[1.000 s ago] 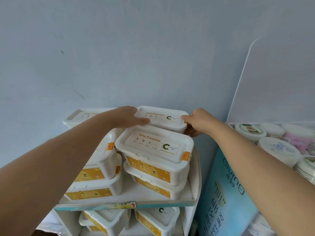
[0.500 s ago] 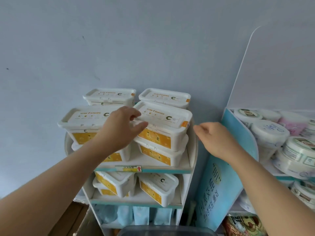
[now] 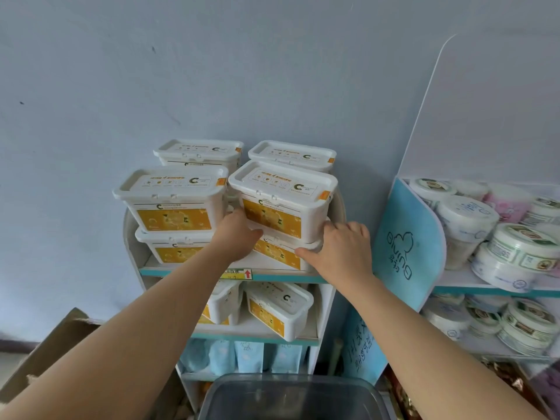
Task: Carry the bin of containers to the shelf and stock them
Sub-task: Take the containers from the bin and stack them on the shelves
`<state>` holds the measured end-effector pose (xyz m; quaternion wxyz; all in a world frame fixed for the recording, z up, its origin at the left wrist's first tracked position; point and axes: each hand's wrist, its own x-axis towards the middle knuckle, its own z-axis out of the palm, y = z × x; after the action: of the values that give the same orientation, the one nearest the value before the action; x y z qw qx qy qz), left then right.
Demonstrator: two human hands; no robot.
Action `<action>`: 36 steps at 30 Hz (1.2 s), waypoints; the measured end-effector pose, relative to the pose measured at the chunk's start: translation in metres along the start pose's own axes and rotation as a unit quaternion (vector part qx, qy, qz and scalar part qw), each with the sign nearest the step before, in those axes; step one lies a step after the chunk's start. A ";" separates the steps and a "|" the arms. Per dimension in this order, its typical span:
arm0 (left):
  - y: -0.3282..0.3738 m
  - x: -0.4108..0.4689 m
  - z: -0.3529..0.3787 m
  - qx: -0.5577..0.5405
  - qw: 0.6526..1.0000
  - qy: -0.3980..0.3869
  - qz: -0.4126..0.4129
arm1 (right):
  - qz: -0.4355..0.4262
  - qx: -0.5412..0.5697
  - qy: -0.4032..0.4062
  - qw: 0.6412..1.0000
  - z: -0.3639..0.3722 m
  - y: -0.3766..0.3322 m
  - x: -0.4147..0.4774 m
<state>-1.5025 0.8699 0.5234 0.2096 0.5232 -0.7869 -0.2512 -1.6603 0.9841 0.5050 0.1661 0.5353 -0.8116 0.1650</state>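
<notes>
pale blue wall (image 3: pixel 272 71) behind a narrow white shelf (image 3: pixel 169 271) with teal edges. its top level carries white lidded containers (image 3: pixel 172 201) with orange labels, two high, in a front row and a back row. grey see-through bin (image 3: pixel 291 398) sits at the bottom edge of view, under the arms; can't tell what is in it.

both hands are at the front right stack, upper container (image 3: pixel 281 192) on lower container (image 3: pixel 277 253). left hand (image 3: pixel 236 234) is on the stack's left side with the thumb on the front face. its fingers go into the gap between the two front stacks and are hidden, so can't tell if it grips or only presses. right hand (image 3: pixel 345 253) is spread wide and flat round the right front corner, thumb along the lower lid rim, fingers up the side wall — holding nothing, just pressing.

handling guess: rigid plastic tubs with stiff walls, smooth and a bit slippery, probably moderate weight if full. lids have a raised lip, so stacks likely seat ok, but the upper one could slide if shoved high up. best hold looks like palms on the two short sides, low down, or fingers under the lid rim — push the lower one to shift both. both arms reach forward nearly straight, hands level with the top stack.
</notes>
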 end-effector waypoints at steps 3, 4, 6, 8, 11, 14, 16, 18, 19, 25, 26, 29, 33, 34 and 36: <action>0.000 0.006 0.000 -0.030 0.999 -0.016 -0.024 | -0.007 -0.028 -0.016 0.999 0.001 0.003 0.004; -0.001 0.007 0.000 -0.036 0.999 -0.021 -0.031 | -0.007 -0.030 -0.025 0.999 0.000 0.004 0.006; 0.000 0.009 -0.002 -0.042 0.998 -0.025 -0.041 | -0.002 -0.024 -0.035 0.999 -0.003 0.007 0.008; -0.001 0.009 -0.004 -0.064 0.997 -0.022 -0.048 | 0.003 -0.011 -0.057 0.998 -0.007 0.010 0.012; -0.002 0.004 -0.007 -0.111 0.992 -0.019 -0.048 | 0.011 0.014 -0.108 0.994 -0.012 0.018 0.018; -0.003 -0.007 -0.006 -0.119 0.992 -0.021 -0.042 | 0.034 0.052 -0.147 0.987 -0.015 0.026 0.023; -0.005 -0.013 -0.005 -0.119 0.992 -0.026 -0.034 | 0.050 0.082 -0.163 0.982 -0.016 0.028 0.025; -0.006 -0.018 -0.007 -0.114 0.993 -0.026 -0.026 | 0.059 0.101 -0.168 0.979 -0.016 0.027 0.025; -0.006 -0.019 -0.009 -0.110 0.993 -0.025 -0.025 | 0.061 0.105 -0.167 0.978 -0.015 0.026 0.025; 0.000 -0.023 -0.018 -0.057 0.997 -0.047 -0.009 | 0.061 0.096 -0.170 0.979 -0.016 0.023 0.023; 0.002 -0.024 -0.021 -0.042 0.998 -0.050 -0.007 | 0.059 0.096 -0.173 0.978 -0.018 0.025 0.023; 0.009 -0.026 -0.036 0.013 1.000 -0.027 0.005 | 0.056 0.112 -0.166 0.978 -0.031 0.031 0.028; 0.017 -0.024 -0.064 0.095 0.995 0.034 0.010 | 0.056 0.155 -0.154 0.974 -0.059 0.041 0.038; 0.021 -0.020 -0.071 0.115 0.991 0.062 0.012 | 0.059 0.192 -0.154 0.968 -0.067 0.044 0.042; 0.031 -0.012 -0.084 0.153 0.979 0.130 0.025 | 0.071 0.260 -0.143 0.952 -0.077 0.050 0.054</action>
<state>-1.4708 0.8760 0.6074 0.2338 0.5576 -0.7947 -0.0527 -1.7193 0.9932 0.5935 -0.1086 0.5193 -0.7914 0.3038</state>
